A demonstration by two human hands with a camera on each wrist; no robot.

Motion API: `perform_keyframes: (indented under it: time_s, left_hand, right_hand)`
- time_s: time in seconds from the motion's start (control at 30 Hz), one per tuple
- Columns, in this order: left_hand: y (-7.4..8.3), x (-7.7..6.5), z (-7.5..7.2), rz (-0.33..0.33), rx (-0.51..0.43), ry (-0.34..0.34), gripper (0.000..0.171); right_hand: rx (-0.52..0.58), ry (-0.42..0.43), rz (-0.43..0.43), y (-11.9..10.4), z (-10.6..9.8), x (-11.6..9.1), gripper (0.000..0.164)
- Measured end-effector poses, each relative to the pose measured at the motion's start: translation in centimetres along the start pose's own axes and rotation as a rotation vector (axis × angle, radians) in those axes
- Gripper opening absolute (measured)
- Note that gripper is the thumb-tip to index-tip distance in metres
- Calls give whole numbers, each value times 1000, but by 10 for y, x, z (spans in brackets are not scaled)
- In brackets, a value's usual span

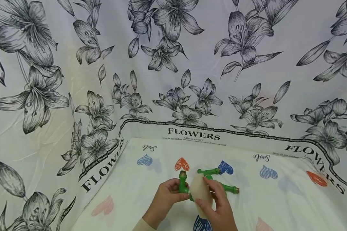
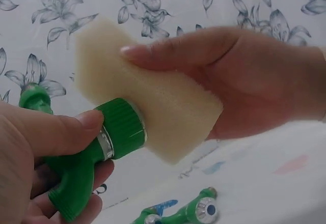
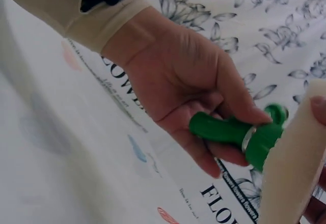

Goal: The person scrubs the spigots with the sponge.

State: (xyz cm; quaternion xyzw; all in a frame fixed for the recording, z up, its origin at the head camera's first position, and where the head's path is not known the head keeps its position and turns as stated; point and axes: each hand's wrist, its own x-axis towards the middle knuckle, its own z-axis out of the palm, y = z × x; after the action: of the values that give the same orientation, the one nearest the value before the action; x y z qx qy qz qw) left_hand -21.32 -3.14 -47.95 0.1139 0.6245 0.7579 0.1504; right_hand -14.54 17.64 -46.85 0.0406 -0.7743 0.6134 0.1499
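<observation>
My left hand (image 1: 165, 199) grips a green tap (image 1: 183, 184) with a curved spout and a silver ring below its round ribbed end, the thumb lying along the top in the left wrist view. A cream-coloured sponge (image 2: 147, 89), a thick block with angled corners, is pinched in my right hand (image 1: 219, 203), thumb on one face and fingers behind. One face of the sponge touches the ribbed end of the tap (image 2: 122, 127). In the right wrist view, the left hand (image 3: 178, 76) holds the tap from behind, and only fingertips of the right hand show.
Beyond the hands, more green taps (image 1: 209, 171) with brass-coloured ends lie on the white heart-print cloth (image 1: 150, 189); the sponge and right hand partly cover them. One tap (image 2: 201, 208) has a silver and blue cap. A flower-print curtain (image 1: 191, 64) rises behind and at the left.
</observation>
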Motion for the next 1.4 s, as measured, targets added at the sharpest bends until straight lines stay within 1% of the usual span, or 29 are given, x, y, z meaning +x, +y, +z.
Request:
perform_keyframes:
  time_s: [0.1, 0.27, 0.37, 0.53, 0.63, 0.77, 0.87, 0.93, 1.03, 1.33, 1.4]
  left_hand:
    - [3, 0, 3, -9, -43, -16, 37]
    - [6, -1, 7, -10, -118, -34, 34]
    - [4, -1, 9, -5, -130, -35, 34]
    - [2, 0, 10, -19, -154, -13, 33]
    - [2, 1, 10, -14, -140, 11, 33]
    - [0, 2, 10, 12, -111, 52, 34]
    - [-3, 3, 10, 16, -110, 79, 33]
    - [-4, 4, 10, 8, -107, 90, 33]
    - [-4, 4, 10, -1, -101, 98, 33]
    - [-3, 4, 11, -15, -98, 83, 34]
    - [-3, 3, 11, -14, -102, 72, 35]
  right_hand:
    - [24, 20, 22, 2, -4, 5, 61]
    - [73, 11, 67, 6, -13, 11, 60]
    - [103, -4, 104, 7, -15, 12, 61]
    - [166, -26, 179, 5, -14, 10, 61]
    - [183, -42, 155, 0, -13, 7, 60]
    - [148, -60, 27, -6, -12, 1, 61]
    - [109, -59, -26, -8, -10, -1, 63]
    - [92, -50, -30, -9, -9, -2, 63]
    - [88, -39, -13, -8, -9, -2, 63]
    - [83, -26, -3, -8, -10, -2, 64]
    - [76, -22, 13, -6, -11, -1, 64]
